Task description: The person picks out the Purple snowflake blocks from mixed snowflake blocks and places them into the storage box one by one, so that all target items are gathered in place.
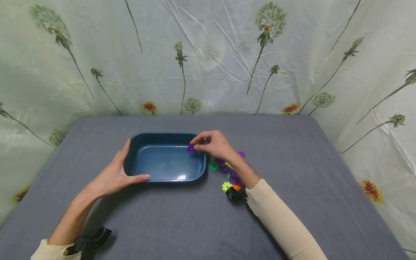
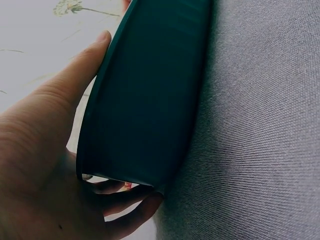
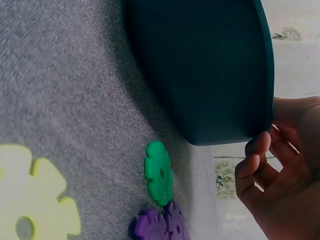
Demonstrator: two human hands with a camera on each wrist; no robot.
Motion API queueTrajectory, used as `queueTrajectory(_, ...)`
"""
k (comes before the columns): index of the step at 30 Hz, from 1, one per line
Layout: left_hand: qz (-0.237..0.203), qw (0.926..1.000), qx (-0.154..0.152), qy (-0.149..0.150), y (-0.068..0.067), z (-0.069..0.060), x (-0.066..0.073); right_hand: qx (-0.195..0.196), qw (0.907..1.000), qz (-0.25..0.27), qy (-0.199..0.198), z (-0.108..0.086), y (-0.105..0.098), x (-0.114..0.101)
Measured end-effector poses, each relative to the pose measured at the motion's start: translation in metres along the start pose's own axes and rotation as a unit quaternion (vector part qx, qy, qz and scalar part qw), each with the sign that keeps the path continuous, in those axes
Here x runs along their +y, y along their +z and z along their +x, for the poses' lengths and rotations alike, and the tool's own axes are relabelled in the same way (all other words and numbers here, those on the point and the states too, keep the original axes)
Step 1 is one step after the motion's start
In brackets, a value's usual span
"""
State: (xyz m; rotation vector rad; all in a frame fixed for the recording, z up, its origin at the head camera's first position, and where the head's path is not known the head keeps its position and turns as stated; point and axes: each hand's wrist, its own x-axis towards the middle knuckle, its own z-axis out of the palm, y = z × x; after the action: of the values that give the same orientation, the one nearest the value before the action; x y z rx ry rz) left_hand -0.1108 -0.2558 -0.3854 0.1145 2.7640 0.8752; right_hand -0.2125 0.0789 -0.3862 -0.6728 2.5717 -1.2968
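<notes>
A blue tray (image 1: pixel 167 164) lies on the grey cloth, and no pieces show on its floor. My left hand (image 1: pixel 113 175) grips its left end, thumb along the front rim and fingers round the outer wall; the left wrist view shows the same hand (image 2: pixel 45 145) against the dark tray side (image 2: pixel 145 95). Over the tray's right end, my right hand (image 1: pixel 216 144) pinches a purple notched disc (image 1: pixel 191 148) between thumb and fingers. In the right wrist view that hand (image 3: pixel 285 170) is beside the rim, its disc hidden.
Right of the tray, partly under my right forearm, lies a loose pile of notched discs: green (image 1: pixel 213 165), yellow (image 1: pixel 226 186), orange (image 1: pixel 237 187) and several purple (image 1: pixel 224 169). A flowered curtain (image 1: pixel 214 72) hangs behind the table (image 1: pixel 279 144).
</notes>
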Motion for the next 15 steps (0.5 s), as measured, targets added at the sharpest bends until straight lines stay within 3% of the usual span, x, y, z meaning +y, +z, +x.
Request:
queueTrajectory(6,-0.001,1.0000,0.004,0.001,-0.0015,-0.0003,-0.0011,-0.006,0.9987,-0.051,-0.003,0.0033,0.0028,-0.0050)
queueTrajectory(15,0.001,1.0000,0.006,0.002,0.0018,0.0009,-0.0009,-0.011,0.9964,-0.083,0.009,0.0015,0.0063,-0.0096)
